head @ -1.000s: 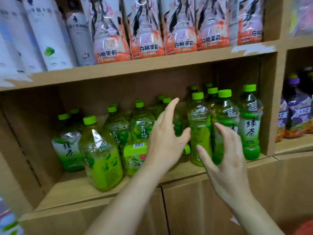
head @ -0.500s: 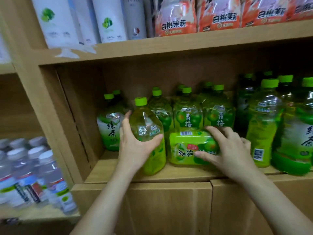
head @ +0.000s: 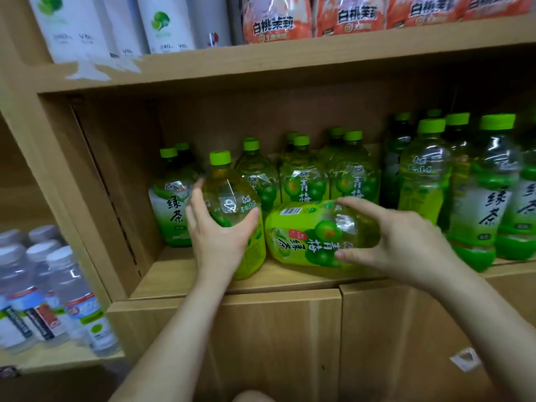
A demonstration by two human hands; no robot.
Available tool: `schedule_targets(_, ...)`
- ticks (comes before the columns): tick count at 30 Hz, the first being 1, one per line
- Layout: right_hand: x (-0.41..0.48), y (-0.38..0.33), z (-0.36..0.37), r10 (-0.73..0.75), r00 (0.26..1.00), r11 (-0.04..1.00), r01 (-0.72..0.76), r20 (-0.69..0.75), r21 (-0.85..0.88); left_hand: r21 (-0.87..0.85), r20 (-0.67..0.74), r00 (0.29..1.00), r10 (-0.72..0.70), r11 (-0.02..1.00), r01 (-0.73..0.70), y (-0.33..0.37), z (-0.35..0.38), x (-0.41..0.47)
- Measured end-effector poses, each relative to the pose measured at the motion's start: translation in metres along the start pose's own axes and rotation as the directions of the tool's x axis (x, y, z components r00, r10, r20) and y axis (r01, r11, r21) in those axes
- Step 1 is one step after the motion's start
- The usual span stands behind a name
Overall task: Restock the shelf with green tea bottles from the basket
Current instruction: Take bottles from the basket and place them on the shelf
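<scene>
Several green tea bottles with green caps stand on the middle wooden shelf [head: 232, 281]. My left hand [head: 219, 239] wraps around an upright green tea bottle [head: 229, 198] near the shelf's front edge. Right of it a second green tea bottle [head: 307, 233] lies on its side, and my right hand [head: 403, 245] grips its right end, thumb below and fingers over the top. A white-labelled green tea bottle [head: 171, 204] stands at the far left, and taller ones [head: 481, 198] stand at the right. No basket is in view.
The shelf above [head: 290, 58] carries white packs [head: 168, 24] and orange-pink packs [head: 275, 21]. Clear water bottles [head: 52, 291] fill a lower shelf at the left. Closed wooden cabinet doors [head: 275, 338] sit under the tea shelf.
The view swung left and down along the shelf. My left hand closed on the upright bottle, and my right hand closed around the end of the lying bottle.
</scene>
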State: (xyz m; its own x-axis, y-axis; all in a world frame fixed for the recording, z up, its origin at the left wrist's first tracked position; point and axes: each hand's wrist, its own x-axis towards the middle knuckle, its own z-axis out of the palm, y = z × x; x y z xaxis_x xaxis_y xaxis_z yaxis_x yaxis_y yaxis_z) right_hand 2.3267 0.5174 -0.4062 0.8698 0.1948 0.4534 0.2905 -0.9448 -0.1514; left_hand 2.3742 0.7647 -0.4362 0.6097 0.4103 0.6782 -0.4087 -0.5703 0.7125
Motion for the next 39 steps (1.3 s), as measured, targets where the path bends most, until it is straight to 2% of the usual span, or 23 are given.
schedule_targets(3,0.009,-0.009,-0.041,-0.096,0.994,0.98,0.104,0.054,-0.17,0.006,-0.015,1.0,-0.008,1.0,0.008,0.0,0.001,-0.001)
schedule_targets(5,0.021,-0.018,-0.063,-0.151,0.978,0.972,0.173,0.143,-0.157,0.026,-0.021,1.0,-0.021,0.999,0.022,0.002,0.004,-0.003)
schedule_targets(9,0.052,-0.038,-0.08,-0.28,0.942,0.96,0.276,0.187,0.046,0.091,0.055,0.998,-0.018,0.996,0.013,0.005,0.005,-0.009)
schedule_targets(13,0.066,-0.06,-0.053,-0.376,0.926,0.878,0.339,0.046,0.339,0.102,0.155,0.988,-0.009,0.995,-0.007,0.002,-0.007,-0.008)
schedule_targets(15,0.062,-0.069,-0.032,-0.33,0.94,0.829,0.333,-0.088,0.449,0.087,0.204,0.979,-0.012,0.996,-0.006,0.002,-0.012,-0.008)
schedule_targets(17,0.055,-0.07,-0.016,-0.219,0.959,0.806,0.281,-0.179,0.522,0.067,0.253,0.967,-0.006,0.998,-0.011,0.002,-0.016,-0.008)
schedule_targets(19,0.046,-0.07,-0.001,-0.041,0.981,0.831,0.14,-0.191,0.538,0.054,0.279,0.96,0.016,0.998,-0.032,0.0,-0.02,-0.007)
schedule_targets(21,0.037,-0.069,0.015,0.158,0.972,0.831,-0.034,-0.177,0.556,0.058,0.288,0.957,0.033,0.997,-0.052,-0.002,-0.023,-0.008)
schedule_targets(22,0.034,-0.068,0.019,0.203,0.963,0.822,-0.069,-0.177,0.566,0.061,0.287,0.957,0.041,0.996,-0.061,-0.003,-0.024,-0.01)
schedule_targets(25,0.035,-0.055,0.02,0.167,0.973,0.783,-0.034,-0.157,0.621,0.082,0.255,0.966,0.046,0.994,-0.069,-0.002,-0.025,-0.018)
schedule_targets(29,0.036,-0.03,0.001,0.118,0.992,0.596,-0.114,0.054,0.795,0.142,0.184,0.982,-0.042,0.99,0.016,-0.001,-0.016,-0.023)
schedule_targets(31,0.03,-0.031,-0.001,0.131,0.988,0.642,-0.15,0.084,0.752,0.142,0.18,0.98,-0.08,0.988,0.055,-0.001,-0.009,-0.026)
schedule_targets(33,0.023,-0.043,0.009,0.185,0.982,0.719,-0.165,0.042,0.675,0.141,0.168,0.982,-0.084,0.988,0.061,0.001,-0.004,-0.028)
schedule_targets(37,0.018,-0.064,0.043,0.324,0.918,0.801,-0.139,-0.227,0.582,0.134,0.16,0.983,-0.088,0.989,0.067,0.005,0.003,-0.032)
schedule_targets(39,0.022,-0.063,0.051,0.351,0.891,0.821,-0.145,-0.287,0.552,0.112,0.185,0.979,-0.085,0.992,0.065,0.004,0.005,-0.031)
